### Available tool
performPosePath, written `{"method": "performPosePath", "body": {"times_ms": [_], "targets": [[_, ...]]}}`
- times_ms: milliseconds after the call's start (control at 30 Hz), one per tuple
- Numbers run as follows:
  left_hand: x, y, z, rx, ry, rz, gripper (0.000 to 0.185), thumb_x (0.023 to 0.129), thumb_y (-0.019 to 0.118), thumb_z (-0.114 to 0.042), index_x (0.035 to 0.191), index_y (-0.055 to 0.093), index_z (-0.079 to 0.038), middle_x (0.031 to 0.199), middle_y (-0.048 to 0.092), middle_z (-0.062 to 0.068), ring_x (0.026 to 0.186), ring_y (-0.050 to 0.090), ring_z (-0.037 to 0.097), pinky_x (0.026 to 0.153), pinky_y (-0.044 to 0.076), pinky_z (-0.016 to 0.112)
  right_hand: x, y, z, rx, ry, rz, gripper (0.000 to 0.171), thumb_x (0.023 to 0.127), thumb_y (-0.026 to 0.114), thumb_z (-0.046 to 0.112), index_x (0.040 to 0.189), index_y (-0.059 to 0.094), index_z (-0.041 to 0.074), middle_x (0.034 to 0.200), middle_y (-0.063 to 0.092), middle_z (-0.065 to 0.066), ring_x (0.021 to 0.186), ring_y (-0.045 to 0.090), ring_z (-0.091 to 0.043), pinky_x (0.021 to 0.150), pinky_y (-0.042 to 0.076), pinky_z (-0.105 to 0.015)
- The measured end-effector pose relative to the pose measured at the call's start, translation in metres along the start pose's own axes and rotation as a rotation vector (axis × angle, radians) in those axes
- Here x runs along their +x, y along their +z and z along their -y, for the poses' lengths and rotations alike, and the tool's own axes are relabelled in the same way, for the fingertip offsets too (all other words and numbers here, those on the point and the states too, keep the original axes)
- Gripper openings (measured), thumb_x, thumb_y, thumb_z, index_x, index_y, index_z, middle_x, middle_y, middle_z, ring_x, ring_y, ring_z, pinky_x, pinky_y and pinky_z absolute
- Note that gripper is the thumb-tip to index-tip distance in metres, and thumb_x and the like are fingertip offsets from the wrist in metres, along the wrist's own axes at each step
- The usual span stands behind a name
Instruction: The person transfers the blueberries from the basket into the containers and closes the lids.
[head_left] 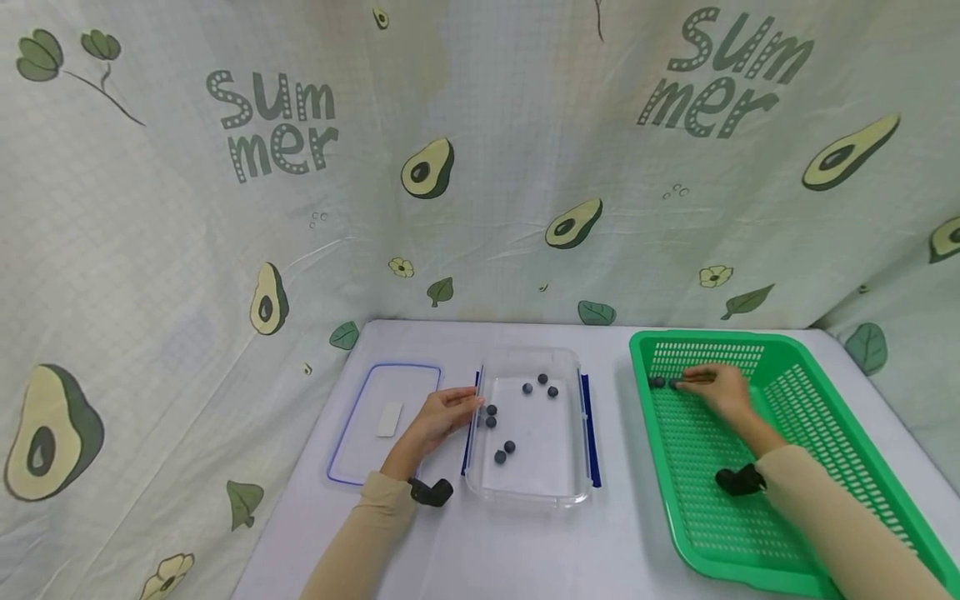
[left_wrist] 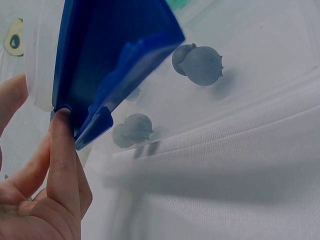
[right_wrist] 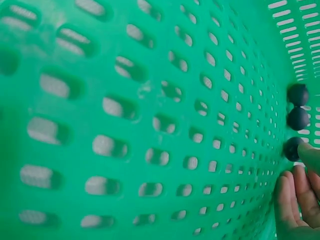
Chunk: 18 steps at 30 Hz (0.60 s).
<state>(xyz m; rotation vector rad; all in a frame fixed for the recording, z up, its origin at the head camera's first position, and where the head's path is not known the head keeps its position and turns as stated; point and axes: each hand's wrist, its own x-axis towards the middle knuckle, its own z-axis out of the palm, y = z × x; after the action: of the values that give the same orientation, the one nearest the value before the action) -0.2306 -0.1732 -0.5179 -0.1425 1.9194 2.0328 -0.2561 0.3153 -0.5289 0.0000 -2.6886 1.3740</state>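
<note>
My left hand (head_left: 444,414) is at the left side of a clear plastic container (head_left: 528,498). In the left wrist view its fingers (left_wrist: 63,160) hold that side at a blue latch flap (left_wrist: 115,55). Several blueberries (head_left: 500,457) lie on the container's floor in small groups. My right hand (head_left: 720,392) reaches into a green basket (head_left: 750,517) at its far left corner. Three blueberries (right_wrist: 298,119) sit in a row there along the wall. One fingertip touches the nearest blueberry (right_wrist: 292,149), while the other fingers (right_wrist: 284,195) lie just below it, fairly straight.
A clear lid with a blue edge (head_left: 347,479) lies left of the container, with a white rectangular piece (head_left: 389,419) on it. Another blue latch flap (head_left: 590,429) stands out along the container's right side. Behind the white-covered table (head_left: 525,554) hangs an avocado-print curtain (head_left: 495,100).
</note>
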Motion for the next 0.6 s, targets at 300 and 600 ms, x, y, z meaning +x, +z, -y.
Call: {"method": "performPosePath", "body": {"times_ms": [300,600], "targets": [[-0.002,0.001,-0.001,-0.002,0.012,-0.006,0.051,0.091,0.075,-0.012,0.134,0.056,0.007,0.111,0.068,0.008,0.098,0.067,0.013,0.086,0.057,0.025,-0.002,0.006,0.0,-0.058,-0.023,-0.044,0.028,0.082,0.081,0.003,0.102,0.069,-0.014,0.096,0.07,-0.029,0.076,0.069,-0.016,0.059,0.054,-0.016],[-0.003,0.002,-0.002,-0.025,0.002,-0.01,0.05,0.091,0.074,-0.01,0.134,0.056,0.008,0.109,0.068,0.006,0.096,0.067,0.011,0.085,0.057,0.023,-0.006,0.012,0.004,-0.109,-0.034,-0.084,0.028,0.084,0.081,0.005,0.102,0.069,-0.013,0.096,0.07,-0.028,0.086,0.068,-0.041,0.058,0.054,-0.02]]}}
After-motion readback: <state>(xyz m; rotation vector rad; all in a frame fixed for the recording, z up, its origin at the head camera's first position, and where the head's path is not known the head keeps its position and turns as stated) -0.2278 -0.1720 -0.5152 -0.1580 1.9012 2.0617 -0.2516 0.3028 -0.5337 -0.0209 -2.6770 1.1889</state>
